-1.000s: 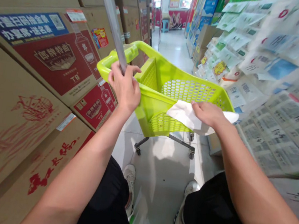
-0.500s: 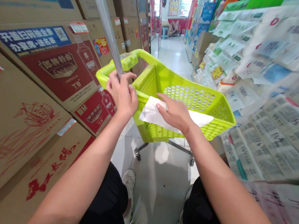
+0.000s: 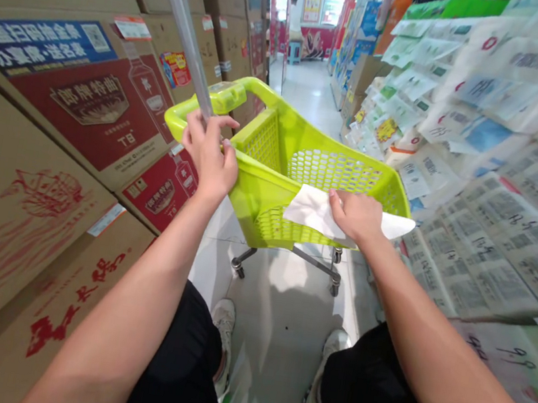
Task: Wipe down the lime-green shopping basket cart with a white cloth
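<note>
A lime green plastic shopping cart (image 3: 279, 135) on small wheels stands in the aisle right in front of my legs. My left hand (image 3: 208, 152) is closed round its grey metal handle pole (image 3: 185, 20), just above the cart's near left corner. My right hand (image 3: 355, 216) presses a white cloth (image 3: 311, 209) flat against the cart's near rim, fingers closed over it. The cloth drapes over the rim on both sides of the hand. The basket looks empty inside.
Stacked brown cardboard cartons (image 3: 57, 129) with red and blue labels wall the left side. Shelves of white printed packets (image 3: 497, 161) line the right. The tiled aisle floor (image 3: 311, 86) runs ahead to more shelving. My shoes (image 3: 223, 323) stand under the cart.
My right hand slid the cloth along the near rim to the left, then back toward the right. The left hand kept its hold on the pole.
</note>
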Demonstrator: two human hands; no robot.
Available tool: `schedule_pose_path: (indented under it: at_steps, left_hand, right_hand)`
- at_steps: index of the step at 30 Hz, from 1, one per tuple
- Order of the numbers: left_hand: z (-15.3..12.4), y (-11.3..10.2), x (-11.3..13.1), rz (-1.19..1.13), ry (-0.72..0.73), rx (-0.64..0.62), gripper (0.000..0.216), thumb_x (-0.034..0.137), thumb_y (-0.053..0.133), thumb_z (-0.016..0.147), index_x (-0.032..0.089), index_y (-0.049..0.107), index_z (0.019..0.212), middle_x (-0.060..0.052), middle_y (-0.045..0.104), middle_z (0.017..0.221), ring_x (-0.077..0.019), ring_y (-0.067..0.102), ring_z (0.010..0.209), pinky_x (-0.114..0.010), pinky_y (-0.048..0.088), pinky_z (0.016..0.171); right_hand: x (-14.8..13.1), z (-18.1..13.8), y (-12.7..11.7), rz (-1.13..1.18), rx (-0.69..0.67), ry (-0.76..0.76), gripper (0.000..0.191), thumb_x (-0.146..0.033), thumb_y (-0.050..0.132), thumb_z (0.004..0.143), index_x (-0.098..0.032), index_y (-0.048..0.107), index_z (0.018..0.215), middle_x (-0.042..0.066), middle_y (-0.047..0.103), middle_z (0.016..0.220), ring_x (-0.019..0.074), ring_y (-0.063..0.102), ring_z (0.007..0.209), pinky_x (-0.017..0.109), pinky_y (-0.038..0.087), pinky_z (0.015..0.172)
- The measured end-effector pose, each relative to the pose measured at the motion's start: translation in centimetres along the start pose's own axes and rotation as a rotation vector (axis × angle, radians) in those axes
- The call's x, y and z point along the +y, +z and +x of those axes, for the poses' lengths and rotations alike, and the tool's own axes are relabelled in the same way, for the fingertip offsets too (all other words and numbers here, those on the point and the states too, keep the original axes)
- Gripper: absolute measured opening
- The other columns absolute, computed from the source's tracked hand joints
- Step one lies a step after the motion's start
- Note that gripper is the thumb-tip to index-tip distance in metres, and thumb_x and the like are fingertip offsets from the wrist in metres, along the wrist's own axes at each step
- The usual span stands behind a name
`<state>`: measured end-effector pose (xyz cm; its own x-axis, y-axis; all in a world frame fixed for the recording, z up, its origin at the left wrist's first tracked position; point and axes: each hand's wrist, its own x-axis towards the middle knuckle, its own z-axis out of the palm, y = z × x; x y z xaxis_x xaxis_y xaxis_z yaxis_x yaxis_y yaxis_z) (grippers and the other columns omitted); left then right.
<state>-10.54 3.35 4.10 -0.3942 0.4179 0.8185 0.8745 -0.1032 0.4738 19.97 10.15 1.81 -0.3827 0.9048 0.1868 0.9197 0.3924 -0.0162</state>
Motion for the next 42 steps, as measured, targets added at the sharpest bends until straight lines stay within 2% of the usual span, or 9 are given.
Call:
schedule_pose_path:
  at_steps: [8,14,16,22,26,31,34,37,42]
  left_hand:
    - [-1.1,0.4,1.8,-0.002,-0.018,0.006,0.025,0.026,0.057,0.092,0.026,0.067,0.114,-0.012,0.055,0.135,-0.0343,0.045,0.144,-0.058,0.025,0.125]
    - [-0.9,0.0,1.3,0.012,-0.003,0.004,0.024,0.022,0.054,0.091,0.025,0.067,0.111,-0.012,0.054,0.134,-0.0332,0.047,0.142,-0.056,0.024,0.125]
    - [-0.9,-0.2,1.2,0.013,0.002,0.005,0.023,0.022,0.055,0.091,0.025,0.068,0.110,-0.012,0.054,0.134,-0.0342,0.048,0.141,-0.057,0.024,0.125]
    - [-0.7,-0.4,1.0,0.047,-0.004,0.008,0.027,0.019,0.054,0.090,0.027,0.068,0.111,-0.012,0.056,0.132,-0.0336,0.047,0.142,-0.056,0.027,0.124]
    - [-0.4,-0.4,0.5,0.030,0.004,0.022,0.031,0.014,0.053,0.087,0.026,0.068,0.111,-0.013,0.055,0.130,-0.0327,0.046,0.141,-0.056,0.026,0.125]
    - [-0.6,-0.4,0.4,0.006,-0.011,-0.002,0.031,0.015,0.055,0.086,0.026,0.067,0.113,-0.013,0.053,0.134,-0.0340,0.043,0.145,-0.057,0.024,0.126]
    - [-1.2,-0.1,1.1,0.037,-0.008,0.027,0.029,0.017,0.056,0.086,0.025,0.067,0.111,-0.013,0.054,0.134,-0.0339,0.044,0.144,-0.056,0.025,0.125]
    - [-2.0,0.4,2.4,0.069,-0.010,0.084,0.026,0.017,0.055,0.086,0.024,0.067,0.109,-0.014,0.055,0.133,-0.0335,0.047,0.142,-0.056,0.028,0.123]
    - [-2.9,0.5,4.0,0.117,-0.004,0.124,0.023,0.016,0.055,0.085,0.026,0.067,0.102,-0.014,0.057,0.129,-0.0336,0.051,0.138,-0.057,0.031,0.120]
  right_hand:
    - [-4.6,2.5,-1.2,0.118,-0.034,-0.156,0.073,-0.055,0.019,0.109,-0.019,0.082,0.107,0.017,0.080,0.110,0.0348,0.074,0.107,0.037,0.047,0.081]
    - [-5.0,5.8,-2.6,0.470,-0.342,-0.335,0.058,-0.051,0.031,0.109,-0.018,0.078,0.115,0.011,0.076,0.133,0.0260,0.072,0.112,0.030,0.051,0.091]
    - [-4.9,6.0,-2.8,0.521,-0.388,-0.365,0.055,-0.050,0.033,0.109,-0.020,0.078,0.117,0.009,0.075,0.135,0.0245,0.072,0.114,0.029,0.050,0.094]
    - [-5.7,3.0,-2.6,0.227,-0.142,-0.161,0.076,-0.067,0.023,0.106,-0.020,0.082,0.107,0.017,0.080,0.115,0.0329,0.073,0.111,0.037,0.050,0.089]
    - [-4.5,1.0,-2.1,0.125,-0.184,-0.012,0.091,-0.077,0.014,0.102,-0.018,0.083,0.101,0.022,0.079,0.108,0.0371,0.074,0.107,0.041,0.052,0.084]
    - [-0.7,0.0,-1.6,0.065,-0.176,0.055,0.087,-0.071,0.015,0.104,-0.018,0.084,0.101,0.022,0.079,0.106,0.0387,0.075,0.107,0.042,0.052,0.082]
    - [0.1,-0.3,-1.5,0.042,-0.132,0.095,0.080,-0.065,0.020,0.105,-0.018,0.084,0.107,0.022,0.079,0.106,0.0378,0.075,0.106,0.040,0.051,0.080]
    - [-1.7,-0.6,-1.5,0.065,-0.056,0.073,0.075,-0.061,0.020,0.107,-0.021,0.083,0.111,0.020,0.080,0.105,0.0353,0.075,0.102,0.038,0.049,0.078]
    - [-8.1,-0.8,-2.2,0.179,0.071,-0.079,0.075,-0.057,0.013,0.110,-0.023,0.080,0.113,0.014,0.081,0.105,0.0290,0.074,0.097,0.035,0.047,0.078]
